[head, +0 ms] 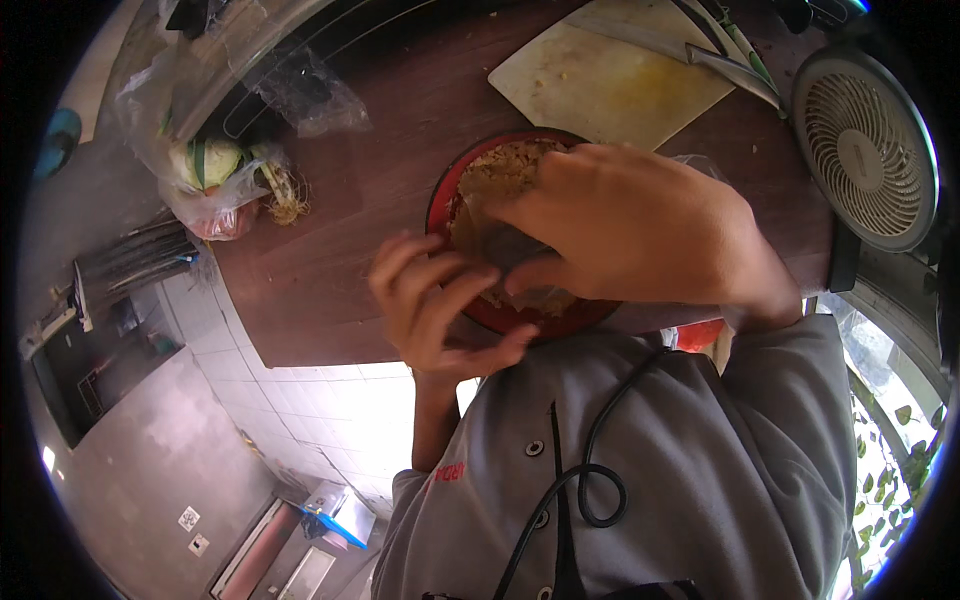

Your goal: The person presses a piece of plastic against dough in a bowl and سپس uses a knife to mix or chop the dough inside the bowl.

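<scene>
A round red bowl [444,193] with a dark rim stands at the table edge close to my body. Brown, crumbly food [501,166] lines its far side. Inside it shows a smooth, translucent patch [480,229] whose nature I cannot tell. My right hand [637,225] reaches over the bowl from the right, its thumb and index finger apart; the other fingertips are hidden at the food, so a grip cannot be made out. My left hand [442,304], slightly blurred, is at the bowl's near-left rim with spread, curved fingers and nothing visible in it.
Beyond the bowl lies a stained cutting board [600,82] with a knife [731,71] on it. A fan [862,157] stands at the right. Cabbage [214,161] in a plastic bag and rooted stalks [285,191] lie left on the brown table [322,285]. A black cord [589,465] hangs down my front.
</scene>
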Tool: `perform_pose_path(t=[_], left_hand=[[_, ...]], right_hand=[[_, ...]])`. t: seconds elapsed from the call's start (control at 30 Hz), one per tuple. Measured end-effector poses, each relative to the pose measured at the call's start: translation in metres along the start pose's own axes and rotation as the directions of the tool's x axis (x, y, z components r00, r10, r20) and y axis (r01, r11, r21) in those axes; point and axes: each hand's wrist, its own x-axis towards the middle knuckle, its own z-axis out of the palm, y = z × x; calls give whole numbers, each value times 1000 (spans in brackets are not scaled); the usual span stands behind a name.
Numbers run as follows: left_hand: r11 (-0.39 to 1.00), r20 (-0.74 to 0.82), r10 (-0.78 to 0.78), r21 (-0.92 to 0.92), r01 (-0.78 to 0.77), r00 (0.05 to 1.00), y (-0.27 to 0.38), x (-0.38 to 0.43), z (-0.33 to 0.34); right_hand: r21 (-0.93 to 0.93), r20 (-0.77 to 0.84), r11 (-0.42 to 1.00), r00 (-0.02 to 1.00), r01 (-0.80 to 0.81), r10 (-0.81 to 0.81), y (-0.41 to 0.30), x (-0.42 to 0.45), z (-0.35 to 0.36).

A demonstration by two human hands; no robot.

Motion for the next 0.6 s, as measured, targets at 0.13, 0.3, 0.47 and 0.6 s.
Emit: perform_pose_path(t=[0.13,0.3,0.47,0.6], left_hand=[[1000,65,-19,25,17,998,18,12,2],[999,66,-36,23,34,997,7,7,-2],[996,39,2,88,-5,999,-2,6,-8],[988,64,-89,131,80,994,2,14,-13]], right_hand=[[-24,-83,998,995,52,-54,5,-3,5],[-61,-62,997,997,45,-48,3,-1,4],[-9,-70,998,996,63,-63,0,-6,0],[-9,-118,994,987,107,-107,4,-9,4]])
